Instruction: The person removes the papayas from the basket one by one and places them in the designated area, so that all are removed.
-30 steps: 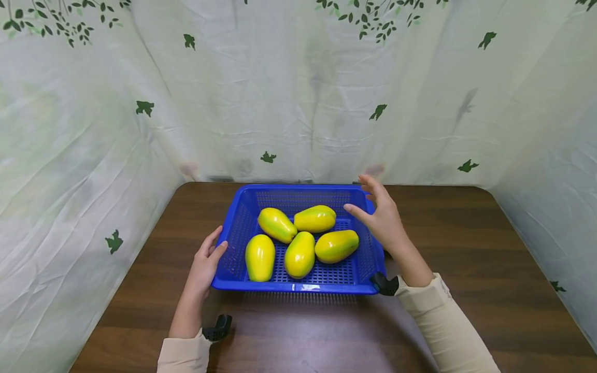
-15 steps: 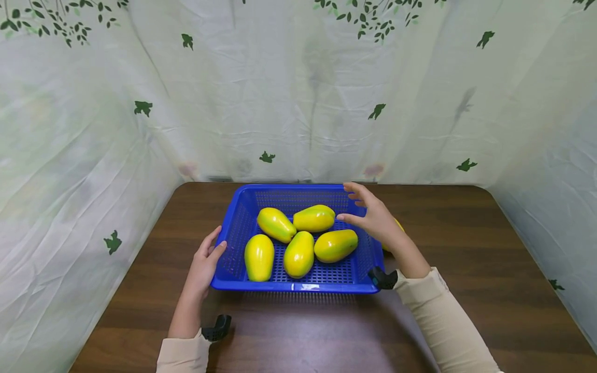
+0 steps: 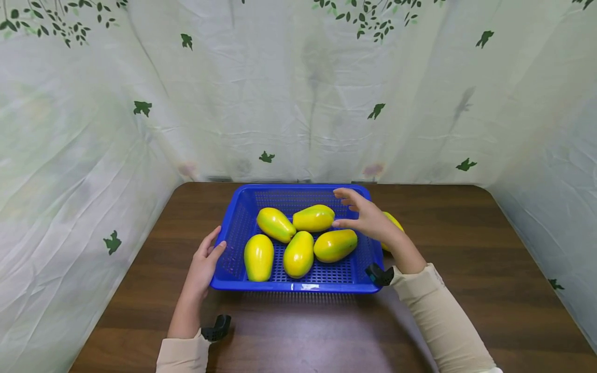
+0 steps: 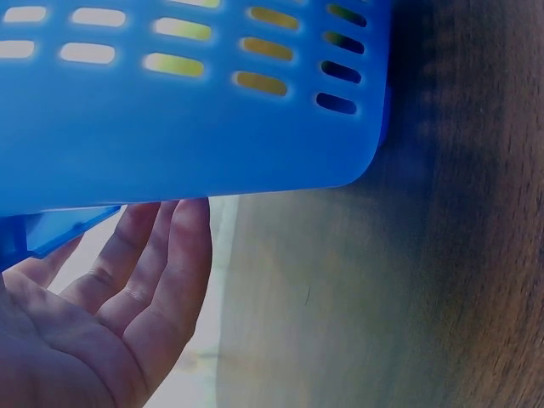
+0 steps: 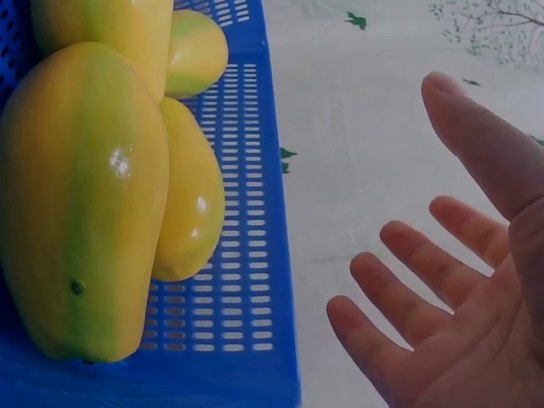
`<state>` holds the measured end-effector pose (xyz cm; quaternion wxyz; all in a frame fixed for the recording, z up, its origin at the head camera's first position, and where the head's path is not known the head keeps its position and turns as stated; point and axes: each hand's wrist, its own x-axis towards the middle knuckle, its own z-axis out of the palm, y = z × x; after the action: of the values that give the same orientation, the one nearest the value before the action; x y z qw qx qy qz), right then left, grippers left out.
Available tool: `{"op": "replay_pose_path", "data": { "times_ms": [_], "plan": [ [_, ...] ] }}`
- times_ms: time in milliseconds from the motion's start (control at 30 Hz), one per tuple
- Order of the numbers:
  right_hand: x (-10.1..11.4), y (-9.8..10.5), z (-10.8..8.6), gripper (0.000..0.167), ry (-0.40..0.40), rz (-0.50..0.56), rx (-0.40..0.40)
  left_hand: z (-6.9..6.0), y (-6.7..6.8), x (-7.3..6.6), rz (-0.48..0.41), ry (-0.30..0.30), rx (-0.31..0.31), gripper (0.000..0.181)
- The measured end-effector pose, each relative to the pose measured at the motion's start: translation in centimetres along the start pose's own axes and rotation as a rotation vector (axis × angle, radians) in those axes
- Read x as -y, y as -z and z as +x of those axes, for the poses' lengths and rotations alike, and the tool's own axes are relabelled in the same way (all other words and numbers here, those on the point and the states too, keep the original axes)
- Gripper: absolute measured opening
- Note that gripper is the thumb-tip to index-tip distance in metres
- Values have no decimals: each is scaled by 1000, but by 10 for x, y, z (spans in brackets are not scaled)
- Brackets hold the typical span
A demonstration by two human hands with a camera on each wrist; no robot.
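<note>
A blue plastic basket [image 3: 298,286] stands on the table with several glossy yellow-green papayas in it. One papaya [image 3: 335,246] lies at the right inside, with another papaya [image 3: 314,218] behind it. My left hand [image 3: 203,267] holds the basket's left rim, thumb over it; in the left wrist view the fingers [image 4: 189,246] reach up under the edge. Above the basket's right side hovers my right hand [image 3: 368,220], thumb and fingers spread, holding nothing. In the right wrist view a large papaya [image 5: 85,195] lies left of that hand. Partly hidden behind the right hand, one more papaya [image 3: 393,221] lies outside the basket.
The brown wooden table [image 3: 466,248] extends on both sides of the basket. A pale curtain [image 3: 298,103] printed with leaves and birds hangs at the back and sides. A black wrist mount [image 3: 380,274] on the right arm is near the basket's front right corner.
My right hand has moved left and slightly nearer over the basket, uncovering the papaya outside it. The left hand and the papayas in the basket stay in place.
</note>
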<state>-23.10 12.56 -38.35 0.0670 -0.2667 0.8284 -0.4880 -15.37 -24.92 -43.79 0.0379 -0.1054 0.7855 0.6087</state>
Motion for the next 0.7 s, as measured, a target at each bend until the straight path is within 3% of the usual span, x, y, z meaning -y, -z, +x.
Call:
{"op": "replay_pose_path", "data": {
  "times_ms": [500, 700],
  "plan": [
    [-6, -4, 11, 68, -89, 2, 207, 0, 1, 1, 1, 6, 4, 55],
    [-14, -8, 15, 68, -93, -48, 279, 1, 0, 0, -2, 6, 5, 55]
  ]
}}
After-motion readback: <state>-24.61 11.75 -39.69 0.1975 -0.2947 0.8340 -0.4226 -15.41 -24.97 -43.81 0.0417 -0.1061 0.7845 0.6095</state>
